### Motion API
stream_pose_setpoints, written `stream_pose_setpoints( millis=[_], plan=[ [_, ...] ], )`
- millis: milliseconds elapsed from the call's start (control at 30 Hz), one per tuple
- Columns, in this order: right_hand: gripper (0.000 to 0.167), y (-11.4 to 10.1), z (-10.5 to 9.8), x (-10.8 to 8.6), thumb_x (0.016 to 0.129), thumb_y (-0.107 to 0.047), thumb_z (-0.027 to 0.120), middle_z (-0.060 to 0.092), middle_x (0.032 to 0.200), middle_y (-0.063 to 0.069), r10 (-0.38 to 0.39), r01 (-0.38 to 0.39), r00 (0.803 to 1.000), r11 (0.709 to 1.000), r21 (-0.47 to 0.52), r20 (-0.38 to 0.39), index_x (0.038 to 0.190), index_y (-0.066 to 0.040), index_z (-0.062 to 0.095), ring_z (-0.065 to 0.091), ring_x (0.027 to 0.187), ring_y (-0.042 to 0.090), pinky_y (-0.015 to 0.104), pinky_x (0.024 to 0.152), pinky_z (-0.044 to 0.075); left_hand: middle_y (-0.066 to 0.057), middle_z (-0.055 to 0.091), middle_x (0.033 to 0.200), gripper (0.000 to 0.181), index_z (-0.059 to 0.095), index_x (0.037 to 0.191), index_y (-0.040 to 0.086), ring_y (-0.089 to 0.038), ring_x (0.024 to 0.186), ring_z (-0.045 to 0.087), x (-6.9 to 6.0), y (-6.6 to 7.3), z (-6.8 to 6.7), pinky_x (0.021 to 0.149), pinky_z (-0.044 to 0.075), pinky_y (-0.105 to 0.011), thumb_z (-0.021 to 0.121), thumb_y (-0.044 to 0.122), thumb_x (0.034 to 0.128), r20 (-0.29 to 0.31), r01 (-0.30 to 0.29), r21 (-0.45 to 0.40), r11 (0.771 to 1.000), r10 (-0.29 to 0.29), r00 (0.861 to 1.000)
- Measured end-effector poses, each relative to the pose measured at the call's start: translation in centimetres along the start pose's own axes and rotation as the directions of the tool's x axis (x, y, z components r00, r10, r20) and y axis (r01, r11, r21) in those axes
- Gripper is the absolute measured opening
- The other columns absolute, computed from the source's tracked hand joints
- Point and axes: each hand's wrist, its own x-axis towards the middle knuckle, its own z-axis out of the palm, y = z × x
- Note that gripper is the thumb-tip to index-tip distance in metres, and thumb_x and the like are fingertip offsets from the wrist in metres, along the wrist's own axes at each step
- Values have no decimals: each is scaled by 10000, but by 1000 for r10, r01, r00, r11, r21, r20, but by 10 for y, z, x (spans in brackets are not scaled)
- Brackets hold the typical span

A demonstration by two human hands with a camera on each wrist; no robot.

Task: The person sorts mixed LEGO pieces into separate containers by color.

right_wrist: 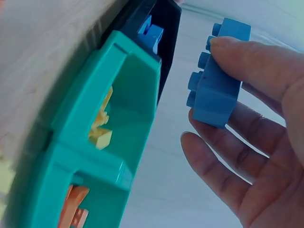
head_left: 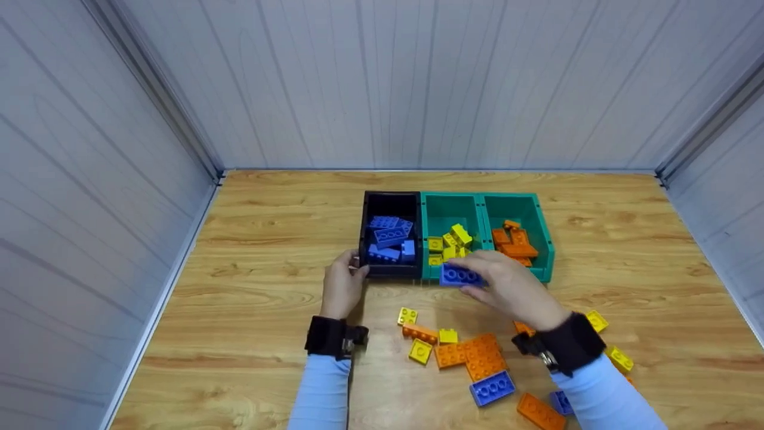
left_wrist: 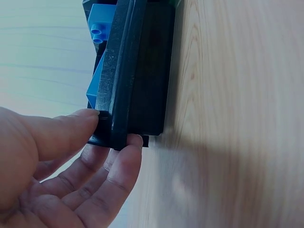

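My right hand (head_left: 516,289) pinches a blue building brick (right_wrist: 221,78) between thumb and fingers, in the air by the front of the middle green bin (head_left: 452,207). In the right wrist view the brick's studs face the bins. My left hand (head_left: 342,289) grips the front left corner of the black bin (left_wrist: 121,71), thumb on one side of its rim and fingertips on the other. Several blue bricks (head_left: 391,237) lie inside the black bin. Yellow bricks (head_left: 458,235) lie in the middle green bin, and orange bricks (head_left: 518,249) in the right green bin (head_left: 514,209).
Loose on the wooden table (head_left: 268,239) in front of the bins are orange bricks (head_left: 484,355), yellow bricks (head_left: 420,352) and a blue brick (head_left: 492,388). More bricks lie beside and partly under my right forearm. Pale panels (head_left: 394,89) enclose the table at back and sides.
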Motion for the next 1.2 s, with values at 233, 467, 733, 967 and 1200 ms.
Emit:
stream_pose_setpoints(
  millis=[233,467,733,967,1200],
  plan=[
    [474,15,3,53,907,-142,739,637,1271,96,65,-81,987,991,110,145,1359,-103,603,594,1151,273,442,947,500,-104,673,918,301,647,1197,-39,-217,828,661,0,0,1,710,546,-338,673,-54,898,2,2,-7,1000,-2,1000],
    [482,22,14,101,927,-147,716,618,1304,115,109,-132,971,986,99,213,1383,-84,574,588,1164,280,439,966,487,-104,673,914,309,644,1207,-39,-210,803,669,-3,1,1,694,550,-331,677,-47,900,-4,-14,-9,1000,14,1000],
    [498,21,35,143,937,-145,700,587,1357,117,143,-163,958,985,61,248,1408,-85,549,548,1228,296,431,1015,449,-120,676,897,283,650,1178,-60,-245,820,674,-1,0,0,709,557,-354,673,-61,896,-17,-62,-2,998,62,998],
    [492,25,54,159,937,-146,699,580,1359,127,175,-183,955,983,12,240,1403,-83,555,534,1246,302,428,1036,430,-100,666,889,299,650,1195,-46,-216,794,668,-1,0,0,699,552,-337,673,-59,897,-9,-42,-9,999,42,999],
    [481,31,61,159,927,-179,717,610,1317,137,166,-156,963,986,-61,213,1378,-79,583,562,1205,323,512,1017,422,-94,663,878,289,660,1180,-36,-213,788,668,-1,0,2,694,554,-335,681,-53,893,-5,-33,-2,999,33,999]
  ],
)
